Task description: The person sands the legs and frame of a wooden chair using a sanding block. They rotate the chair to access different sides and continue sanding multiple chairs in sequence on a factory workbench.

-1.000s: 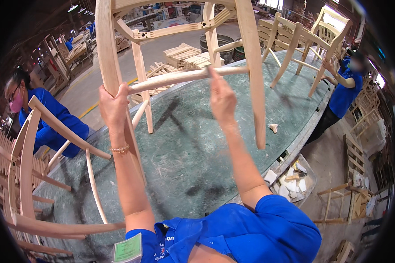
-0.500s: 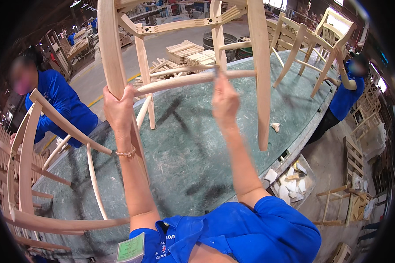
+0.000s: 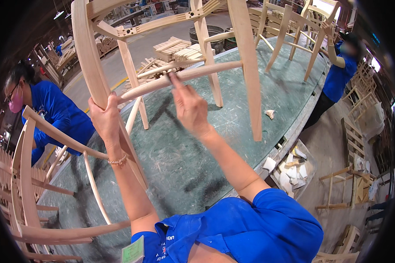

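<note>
A bare wooden chair frame [image 3: 84,52] stands tilted in front of me on the green tabletop. My left hand [image 3: 105,116] is wrapped round one of its legs, just where the rounded rung [image 3: 215,68] joins it. My right hand [image 3: 191,107] is closed on a small dark piece [image 3: 168,78], most of it hidden by the fingers. That piece touches the same rung, left of its middle. Its exact kind cannot be made out. Dark screw heads show on the corner braces higher up.
Another chair frame [image 3: 28,175] lies at the left, beside a person in blue [image 3: 59,109]. At the far right a second person [image 3: 340,79] handles a chair [image 3: 309,39]. Wood pieces [image 3: 173,48] are stacked beyond the table [image 3: 171,162]. A tray of white scraps [image 3: 294,171] sits by its right edge.
My right hand has slid left along the rung with the small dark piece. The chair frame has shifted left in view, my left hand still on its leg.
</note>
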Available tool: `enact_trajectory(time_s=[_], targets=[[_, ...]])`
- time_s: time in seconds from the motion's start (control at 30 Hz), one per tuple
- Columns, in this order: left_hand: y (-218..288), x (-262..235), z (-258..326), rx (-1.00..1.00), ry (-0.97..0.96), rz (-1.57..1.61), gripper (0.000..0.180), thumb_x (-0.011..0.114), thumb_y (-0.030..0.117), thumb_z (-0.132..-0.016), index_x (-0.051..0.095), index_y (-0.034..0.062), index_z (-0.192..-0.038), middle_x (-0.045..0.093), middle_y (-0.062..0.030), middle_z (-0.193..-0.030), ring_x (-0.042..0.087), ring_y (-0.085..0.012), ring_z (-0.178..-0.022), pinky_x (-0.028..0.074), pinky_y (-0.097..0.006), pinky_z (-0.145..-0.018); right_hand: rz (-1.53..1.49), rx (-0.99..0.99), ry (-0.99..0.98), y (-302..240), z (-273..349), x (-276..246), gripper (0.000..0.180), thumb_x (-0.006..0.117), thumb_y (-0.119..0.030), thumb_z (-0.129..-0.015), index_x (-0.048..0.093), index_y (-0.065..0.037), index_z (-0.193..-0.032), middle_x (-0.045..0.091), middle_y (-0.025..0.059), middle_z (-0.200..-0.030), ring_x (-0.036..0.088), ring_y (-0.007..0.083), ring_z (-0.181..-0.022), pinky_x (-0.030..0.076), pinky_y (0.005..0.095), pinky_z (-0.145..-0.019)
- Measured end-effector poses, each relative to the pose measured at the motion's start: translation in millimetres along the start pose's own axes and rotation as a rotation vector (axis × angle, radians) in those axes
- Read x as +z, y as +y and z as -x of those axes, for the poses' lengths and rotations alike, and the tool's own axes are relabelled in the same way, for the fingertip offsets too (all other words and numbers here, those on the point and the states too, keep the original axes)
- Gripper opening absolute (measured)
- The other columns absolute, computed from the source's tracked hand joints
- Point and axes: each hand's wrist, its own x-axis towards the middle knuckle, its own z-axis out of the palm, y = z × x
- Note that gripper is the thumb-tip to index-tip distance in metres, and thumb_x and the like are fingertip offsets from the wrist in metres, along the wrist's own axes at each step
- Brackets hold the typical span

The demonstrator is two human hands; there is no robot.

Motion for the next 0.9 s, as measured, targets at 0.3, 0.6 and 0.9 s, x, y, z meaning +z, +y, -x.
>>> enact_trajectory(time_s=[0.3,0.6,0.9], targets=[[-1,9,0,0.021,0.001,0.025,0.036,0.067,0.026,-0.081,0.055,-0.0011,-0.101,0.059,-0.0064,-0.080,0.057,-0.0126,-0.062,0.049,-0.027,-0.058,-0.010,0.067,0.235,44,-13,-13,0.040,0.051,-0.018,-0.096,0.051,-0.011,-0.136,0.063,0.0130,-0.084,0.059,0.0275,-0.066,0.048,0.0369,-0.055],[-7,8,-8,0.059,0.000,0.054,0.037,0.067,0.025,-0.078,0.055,-0.0020,-0.101,0.063,-0.0096,-0.077,0.061,-0.0134,-0.060,0.050,-0.028,-0.057,-0.525,0.421,-0.457,9,83,-34,0.055,0.064,-0.025,-0.089,0.046,-0.006,-0.138,0.059,0.0153,-0.126,0.059,0.0262,-0.114,0.047,0.0348,-0.093],[-16,1,16,0.089,-0.062,0.254,0.035,0.065,0.030,-0.087,0.052,0.0017,-0.103,0.056,-0.0029,-0.076,0.055,-0.0087,-0.060,0.047,-0.023,-0.052,0.032,0.524,0.358,118,48,-161,0.044,0.046,-0.013,-0.099,0.038,-0.002,-0.141,0.053,0.0177,-0.132,0.052,0.0237,-0.122,0.044,0.0347,-0.094]])
